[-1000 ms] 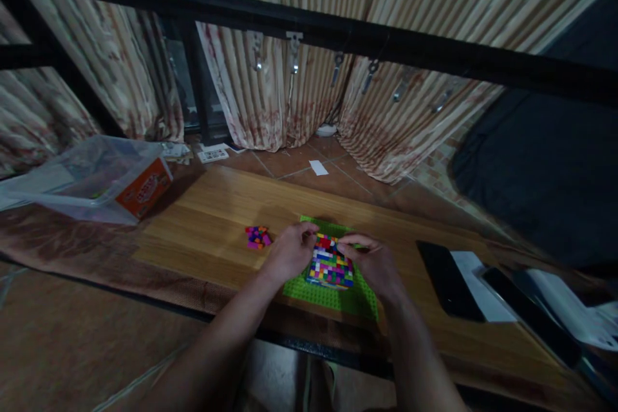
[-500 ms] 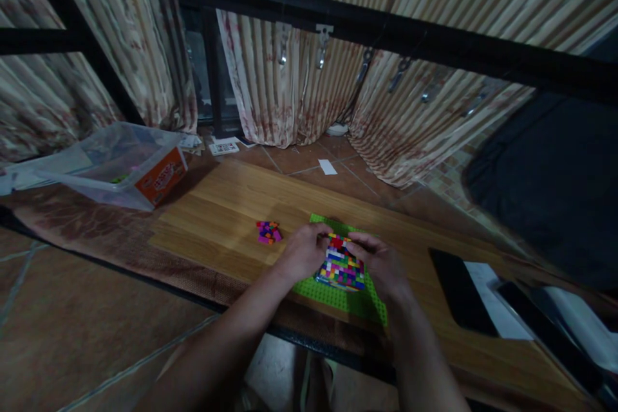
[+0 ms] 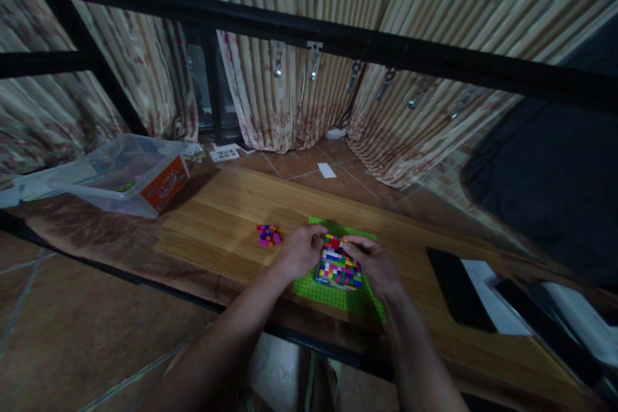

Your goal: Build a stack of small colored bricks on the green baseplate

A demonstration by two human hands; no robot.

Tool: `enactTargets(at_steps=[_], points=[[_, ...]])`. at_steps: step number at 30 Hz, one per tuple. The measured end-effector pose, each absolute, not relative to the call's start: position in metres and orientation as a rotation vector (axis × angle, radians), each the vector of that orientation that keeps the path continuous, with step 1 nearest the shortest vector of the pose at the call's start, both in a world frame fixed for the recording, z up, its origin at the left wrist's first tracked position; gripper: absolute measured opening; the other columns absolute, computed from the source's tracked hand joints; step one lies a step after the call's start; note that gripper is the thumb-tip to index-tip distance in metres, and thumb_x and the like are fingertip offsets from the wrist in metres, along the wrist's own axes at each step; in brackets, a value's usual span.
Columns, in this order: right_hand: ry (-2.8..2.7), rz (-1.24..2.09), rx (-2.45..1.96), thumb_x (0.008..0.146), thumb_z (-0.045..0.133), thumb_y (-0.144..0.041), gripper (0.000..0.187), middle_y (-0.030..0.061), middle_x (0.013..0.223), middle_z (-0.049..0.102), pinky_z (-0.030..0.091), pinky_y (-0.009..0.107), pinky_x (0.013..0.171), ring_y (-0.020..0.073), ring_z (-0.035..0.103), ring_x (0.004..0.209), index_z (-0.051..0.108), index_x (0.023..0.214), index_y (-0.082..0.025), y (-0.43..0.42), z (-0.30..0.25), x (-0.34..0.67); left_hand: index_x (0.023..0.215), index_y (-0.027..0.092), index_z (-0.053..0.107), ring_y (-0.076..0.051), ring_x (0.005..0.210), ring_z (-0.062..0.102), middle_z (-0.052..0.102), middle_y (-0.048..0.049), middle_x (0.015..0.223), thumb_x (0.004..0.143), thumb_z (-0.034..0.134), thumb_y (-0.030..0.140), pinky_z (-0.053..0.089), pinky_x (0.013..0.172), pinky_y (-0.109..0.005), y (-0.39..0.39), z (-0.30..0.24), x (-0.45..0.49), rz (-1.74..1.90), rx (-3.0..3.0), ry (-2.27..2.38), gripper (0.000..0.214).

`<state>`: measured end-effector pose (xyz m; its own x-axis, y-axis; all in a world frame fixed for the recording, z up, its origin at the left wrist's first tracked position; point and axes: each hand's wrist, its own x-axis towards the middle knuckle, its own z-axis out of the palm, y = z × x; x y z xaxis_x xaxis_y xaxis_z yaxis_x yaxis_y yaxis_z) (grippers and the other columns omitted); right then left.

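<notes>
A block of many-coloured toy bricks stands on a green studded baseplate in front of me. My left hand is at its far left corner, with fingers curled closed against it. From the right, my right hand has thumb and forefinger pinched on the block's upper edge, by some red bricks. Whether a separate small brick sits between those fingertips is too small to tell. Left of the baseplate lies a small pile of loose bricks, mostly purple, pink and orange.
The wooden board lies under the baseplate. A clear plastic bin with an orange label stands to the left. On the right are a black flat object and white paper. A dark metal bar crosses ahead, with clips hanging below.
My view has tilted slightly, so the scene sits a little differently. The right hand's fingertips have shifted slightly along the block's upper edge; the left hand stays at its corner.
</notes>
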<state>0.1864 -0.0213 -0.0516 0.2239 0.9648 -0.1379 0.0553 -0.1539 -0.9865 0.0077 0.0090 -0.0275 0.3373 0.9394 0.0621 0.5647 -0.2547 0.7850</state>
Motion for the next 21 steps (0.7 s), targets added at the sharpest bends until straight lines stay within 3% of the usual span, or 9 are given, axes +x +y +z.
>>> enactTargets(at_steps=[3,8,15,21], points=[[-1.012,1.085,-1.475,0.056,0.081,-0.048,0.041,0.0043,0.084,0.075,0.051,0.034,0.07,0.021,0.066,0.075,0.075,0.087,-0.022,-0.023,-0.05,0.189,0.116,0.018,0.064,-0.016,0.096,0.066,0.071,-0.006,0.11,0.082,0.046,0.012,0.049,0.088,-0.024,0.018,-0.028,-0.012,0.7,1.999,1.436,0.039],[-0.906,0.871,-1.441,0.065,0.075,-0.051,0.034,0.0063,0.095,0.074,0.048,0.034,0.081,0.0226,0.065,0.093,0.075,0.084,-0.022,-0.025,-0.038,0.204,0.107,0.017,0.069,-0.02,0.093,0.066,0.072,-0.0077,0.105,0.075,0.049,0.008,0.05,0.087,-0.028,0.036,-0.024,-0.057,0.569,2.092,1.653,0.039],[-0.91,0.832,-1.498,0.067,0.073,-0.052,0.035,0.0078,0.089,0.074,0.046,0.037,0.079,0.0245,0.065,0.09,0.074,0.082,-0.02,-0.028,-0.037,0.212,0.08,0.019,0.074,-0.019,0.087,0.063,0.071,-0.0044,0.087,0.065,0.052,0.005,0.047,0.088,-0.029,0.041,-0.027,-0.081,0.417,2.318,1.435,0.03],[-0.943,0.834,-1.49,0.067,0.074,-0.051,0.034,0.0078,0.087,0.074,0.046,0.037,0.078,0.0243,0.064,0.088,0.074,0.082,-0.02,-0.027,-0.039,0.209,0.073,0.018,0.071,-0.02,0.089,0.062,0.07,-0.0059,0.082,0.066,0.051,0.005,0.044,0.094,-0.033,0.041,-0.043,-0.073,0.375,2.427,1.393,0.025]])
